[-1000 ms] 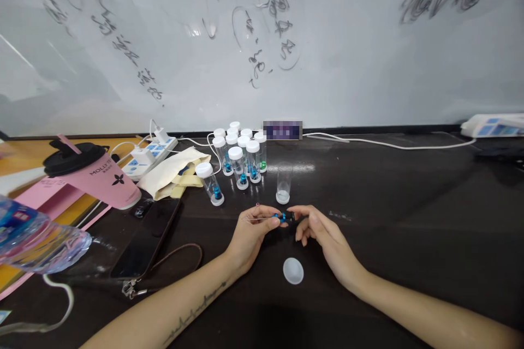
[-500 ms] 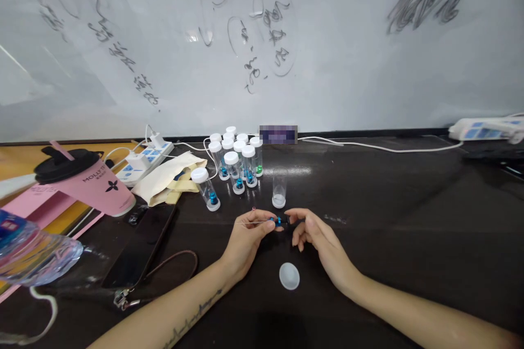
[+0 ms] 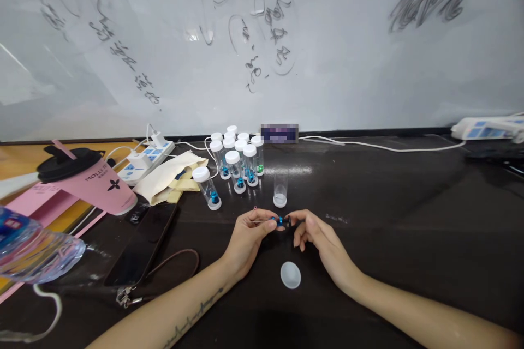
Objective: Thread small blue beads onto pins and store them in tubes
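My left hand (image 3: 249, 237) pinches a small blue-and-black piece (image 3: 280, 221) between thumb and fingertips. A thin, pale, needle-like shaft runs from the piece leftward across the fingers. My right hand (image 3: 313, 232) is at the piece's black end, its index fingertip against or very near it. Its other fingers are loosely bent and apart from the piece. Just beyond the hands, an uncapped clear tube (image 3: 280, 188) with a white base stands upright. Between my forearms, a round white cap (image 3: 290, 275) lies on the dark table.
Several white-capped tubes (image 3: 234, 172) with blue or green pieces inside stand behind my left hand. To the left are a phone (image 3: 141, 245), a pink cup (image 3: 108, 185), a water bottle (image 3: 41, 253), a cloth pouch (image 3: 164, 177) and a power strip (image 3: 158, 155). A whiteboard (image 3: 347, 65) rises behind.
The view has shifted very slightly. Both hands stay at the blue-and-black piece, and its black end looks slightly turned at the right index fingertip.
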### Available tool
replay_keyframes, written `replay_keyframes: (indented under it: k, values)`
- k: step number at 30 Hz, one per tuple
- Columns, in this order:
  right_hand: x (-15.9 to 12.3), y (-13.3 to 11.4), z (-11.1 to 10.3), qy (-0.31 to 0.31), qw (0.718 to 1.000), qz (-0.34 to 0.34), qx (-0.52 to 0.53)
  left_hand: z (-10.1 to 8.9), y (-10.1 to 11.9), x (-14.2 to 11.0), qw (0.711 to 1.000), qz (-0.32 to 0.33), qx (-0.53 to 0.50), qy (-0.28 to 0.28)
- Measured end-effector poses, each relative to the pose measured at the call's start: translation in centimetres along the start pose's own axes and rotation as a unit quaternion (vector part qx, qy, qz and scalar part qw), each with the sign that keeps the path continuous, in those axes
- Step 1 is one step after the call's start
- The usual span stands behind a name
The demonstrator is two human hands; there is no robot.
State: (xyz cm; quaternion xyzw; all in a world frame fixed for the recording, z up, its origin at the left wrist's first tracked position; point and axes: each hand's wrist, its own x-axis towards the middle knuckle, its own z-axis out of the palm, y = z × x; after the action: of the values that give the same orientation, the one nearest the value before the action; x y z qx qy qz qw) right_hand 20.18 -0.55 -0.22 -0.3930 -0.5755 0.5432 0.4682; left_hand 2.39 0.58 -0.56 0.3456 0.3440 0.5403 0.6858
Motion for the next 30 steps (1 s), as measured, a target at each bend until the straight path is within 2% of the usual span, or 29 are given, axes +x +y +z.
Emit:
replay_keyframes:
  k: [8, 13, 18, 30]
  values:
    - [0.0, -0.08, 0.07, -0.005, 1.0, 0.0, -0.007, 0.06, 0.04, -0.04, 1.0, -0.001, -0.008, -0.004]
    - [-0.13, -0.16, 0.12, 0.016, 1.0, -0.002, -0.001, -0.09, -0.12, -0.02, 1.0, -0.002, -0.018, 0.001]
    - [-0.09, -0.07, 0.0, -0.001, 1.0, -0.008, -0.013, -0.12, -0.14, 0.0, 1.0, 0.0, -0.012, -0.011]
    - [-0.01, -0.06, 0.06, 0.004, 1.0, -0.019, -0.013, -0.12, -0.09, 0.22, 1.0, 0.004, -0.016, -0.019]
